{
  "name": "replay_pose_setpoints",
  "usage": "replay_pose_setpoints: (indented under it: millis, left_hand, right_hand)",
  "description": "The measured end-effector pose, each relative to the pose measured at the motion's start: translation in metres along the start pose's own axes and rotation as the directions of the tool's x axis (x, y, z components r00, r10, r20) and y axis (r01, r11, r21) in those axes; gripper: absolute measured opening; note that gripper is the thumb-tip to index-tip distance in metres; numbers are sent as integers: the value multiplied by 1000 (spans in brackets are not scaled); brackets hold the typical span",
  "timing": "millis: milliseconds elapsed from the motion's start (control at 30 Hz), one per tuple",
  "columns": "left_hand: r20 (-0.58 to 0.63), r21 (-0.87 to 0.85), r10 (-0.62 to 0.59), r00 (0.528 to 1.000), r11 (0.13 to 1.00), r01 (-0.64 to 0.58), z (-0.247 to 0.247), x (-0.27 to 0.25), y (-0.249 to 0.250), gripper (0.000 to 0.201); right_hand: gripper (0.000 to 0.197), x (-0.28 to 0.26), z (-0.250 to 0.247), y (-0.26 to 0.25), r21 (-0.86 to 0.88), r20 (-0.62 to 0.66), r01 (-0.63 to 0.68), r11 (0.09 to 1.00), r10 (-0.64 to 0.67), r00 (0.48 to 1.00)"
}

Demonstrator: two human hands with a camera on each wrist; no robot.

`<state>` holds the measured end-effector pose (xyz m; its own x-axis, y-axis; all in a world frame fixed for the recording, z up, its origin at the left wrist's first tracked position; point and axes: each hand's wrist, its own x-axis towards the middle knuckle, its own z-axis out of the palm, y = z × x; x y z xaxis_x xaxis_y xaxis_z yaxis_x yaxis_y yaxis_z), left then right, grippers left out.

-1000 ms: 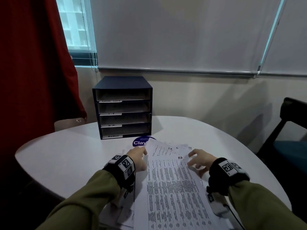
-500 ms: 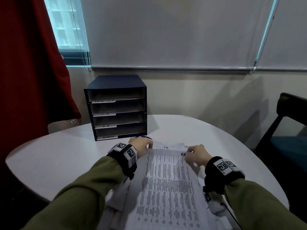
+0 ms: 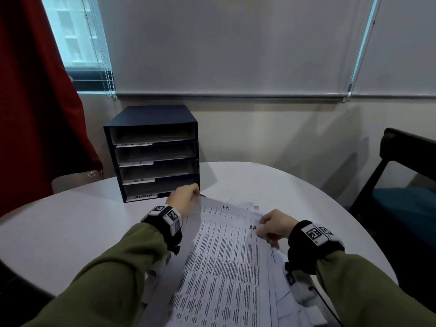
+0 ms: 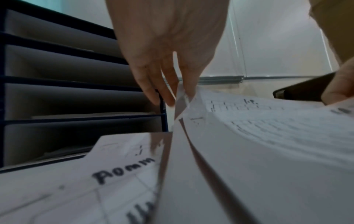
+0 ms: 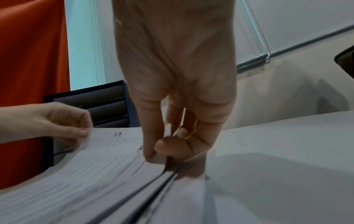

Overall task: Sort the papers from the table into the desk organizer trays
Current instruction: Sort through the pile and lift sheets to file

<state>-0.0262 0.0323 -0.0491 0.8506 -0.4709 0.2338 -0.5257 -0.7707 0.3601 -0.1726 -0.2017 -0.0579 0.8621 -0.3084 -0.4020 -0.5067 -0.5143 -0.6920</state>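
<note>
left hand (image 3: pixel 182 200): pinches top sheet's (image 3: pixel 226 256) far-left corner
right hand (image 3: pixel 274 226): pinches its far-right corner
organizer (image 3: pixel 153 152): 4 trays, just beyond left hand

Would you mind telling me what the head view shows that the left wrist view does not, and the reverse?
Only the head view shows the round white table, the chair and the organizer's tray labels, the bottom one reading ADMIN. Only the left wrist view shows a lower sheet with handwritten lettering under the lifted page. Both show the left hand and right hand holding the top sheet before the dark blue desk organizer.
</note>
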Motion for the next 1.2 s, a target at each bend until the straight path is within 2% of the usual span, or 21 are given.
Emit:
replay_pose_setpoints:
  millis: [100, 167, 200, 233, 300, 367, 433, 533, 600, 733, 833, 933, 1033, 1100, 1200]
  left_hand:
    - [183, -269, -136, 974, 946, 182, -5, -8, -14, 3]
    - [311, -441, -227, 923, 826, 352, -9, -19, -18, 8]
    - [380, -501, -240, 893, 758, 417, -11, -26, -18, 16]
    - [436, -518, -229, 871, 727, 450, -12, -32, -18, 27]
    - [480, -461, -200, 854, 771, 440, -12, -43, -22, 49]
    - [470, -410, -206, 858, 810, 419, -11, -50, -25, 53]
    - [473, -375, -229, 851, 822, 429, -14, -57, -28, 41]
    - [517, -280, -277, 810, 840, 465, -14, -67, -37, 28]
    - [528, -216, -304, 793, 855, 471, -13, -74, -43, 26]
    - [513, -201, -310, 800, 863, 464, -11, -87, -45, 20]
    - [489, -213, -309, 816, 865, 455, -8, -94, -46, 23]
    - [482, -238, -301, 822, 859, 454, -7, -97, -47, 22]
    - [478, -247, -309, 823, 851, 463, -8, -97, -46, 20]
    - [475, -240, -318, 820, 850, 469, -8, -98, -45, 22]
    - [466, -232, -329, 822, 851, 472, -7, -98, -46, 25]
  right_hand:
    - [17, -2, 1, -5, 52, 50, -8, 999, 5, 999]
    - [19, -1, 4, -8, 55, 62, -7, 998, 4, 998]
    - [18, 0, 6, -10, 38, 63, -4, 999, 2, 998]
    - [17, 0, 8, -11, 18, 61, -2, 1000, 1, 998]
    - [17, 2, 14, -12, -11, 58, -2, 1000, 3, 998]
    - [17, 0, 19, -14, -15, 46, -7, 1000, 8, 999]
    - [16, -2, 19, -18, -8, 23, -9, 1000, 9, 1000]
    - [23, 2, 16, -17, -15, -89, 3, 1000, -5, 996]
    - [30, 4, 18, -15, -4, -91, 3, 1000, -3, 996]
    - [19, 10, 28, -20, 2, -131, 1, 1000, 0, 991]
    - [16, 15, 36, -31, 17, -130, -11, 1000, 13, 991]
    - [16, 19, 34, -40, -133, -153, 2, 991, -22, 988]
    - [18, 20, 21, -35, -269, -203, -53, 962, -2, 979]
    - [21, 16, 14, -31, -298, -157, -47, 953, 0, 988]
    - [13, 8, 6, -25, -292, -174, 8, 956, -62, 983]
